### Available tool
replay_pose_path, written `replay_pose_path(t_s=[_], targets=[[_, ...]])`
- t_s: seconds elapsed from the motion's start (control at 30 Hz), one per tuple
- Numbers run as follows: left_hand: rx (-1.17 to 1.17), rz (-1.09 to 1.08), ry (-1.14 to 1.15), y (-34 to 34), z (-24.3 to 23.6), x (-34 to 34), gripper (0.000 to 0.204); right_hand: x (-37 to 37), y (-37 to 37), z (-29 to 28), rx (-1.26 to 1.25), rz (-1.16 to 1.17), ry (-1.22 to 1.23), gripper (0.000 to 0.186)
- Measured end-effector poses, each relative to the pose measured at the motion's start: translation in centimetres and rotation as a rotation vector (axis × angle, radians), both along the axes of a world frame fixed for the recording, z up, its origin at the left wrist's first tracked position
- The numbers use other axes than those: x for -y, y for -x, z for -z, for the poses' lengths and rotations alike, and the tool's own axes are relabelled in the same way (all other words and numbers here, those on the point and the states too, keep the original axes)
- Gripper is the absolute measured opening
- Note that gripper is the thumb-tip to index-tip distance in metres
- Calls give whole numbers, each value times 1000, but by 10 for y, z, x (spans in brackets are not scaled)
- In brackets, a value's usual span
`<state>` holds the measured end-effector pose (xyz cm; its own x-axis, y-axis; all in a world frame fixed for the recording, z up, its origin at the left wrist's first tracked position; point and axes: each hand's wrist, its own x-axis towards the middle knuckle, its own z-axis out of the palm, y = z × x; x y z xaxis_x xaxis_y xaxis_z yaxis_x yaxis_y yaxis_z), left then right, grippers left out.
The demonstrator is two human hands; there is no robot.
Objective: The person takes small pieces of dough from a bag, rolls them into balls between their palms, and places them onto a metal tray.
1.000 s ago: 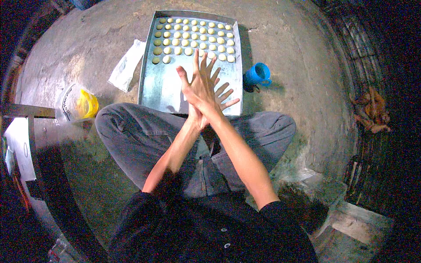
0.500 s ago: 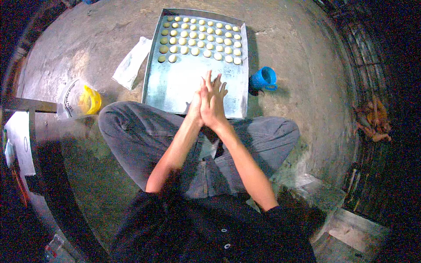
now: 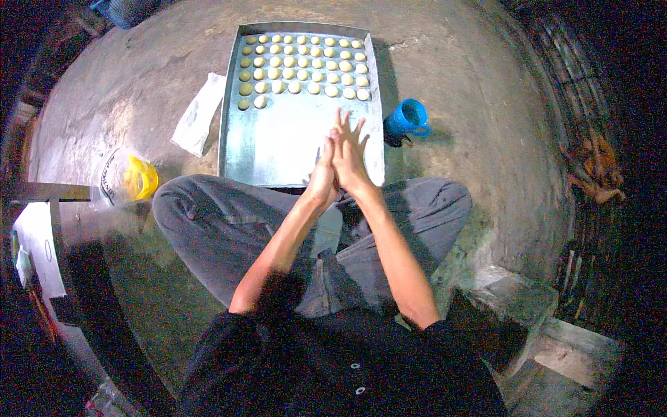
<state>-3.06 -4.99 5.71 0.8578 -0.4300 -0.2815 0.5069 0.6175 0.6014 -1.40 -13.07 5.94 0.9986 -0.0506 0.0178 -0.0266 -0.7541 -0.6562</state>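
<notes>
My left hand (image 3: 321, 177) and my right hand (image 3: 349, 158) meet palm to palm over the lower half of a metal tray (image 3: 260, 153). The right fingers are stretched out and spread; the left ones are straight, partly behind the right. Whatever may lie between the palms is hidden. Several rows of small pale round dough pieces (image 3: 294, 87) fill the tray's far half. A blue plastic mug (image 3: 404, 118) stands just right of the tray, and a white flattened bag (image 3: 198, 115) lies to its left.
A transparent container with a yellow piece (image 3: 139, 177) inside sits left of my crossed legs (image 3: 187, 215). A white board or paper (image 3: 42, 247) is at the far left beside a dark frame. Orange-brown bundled material (image 3: 594, 167) lies at the right, a blue object (image 3: 132, 10) at the top left.
A second ago my hands were crossed with fingers widely fanned; they have since turned more upright, palm to palm, and shifted slightly right relative to the tray. The view has shifted slightly.
</notes>
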Motion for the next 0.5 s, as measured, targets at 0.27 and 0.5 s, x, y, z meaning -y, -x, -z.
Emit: replay_pose_path(t_s=[0.27, 0.5], targets=[[41, -104, 100, -28, 46, -40, 88, -63, 58, -13, 82, -127, -210, 62], [-34, 20, 293, 6, 8, 14, 70, -7, 18, 9, 43, 107, 24, 72]])
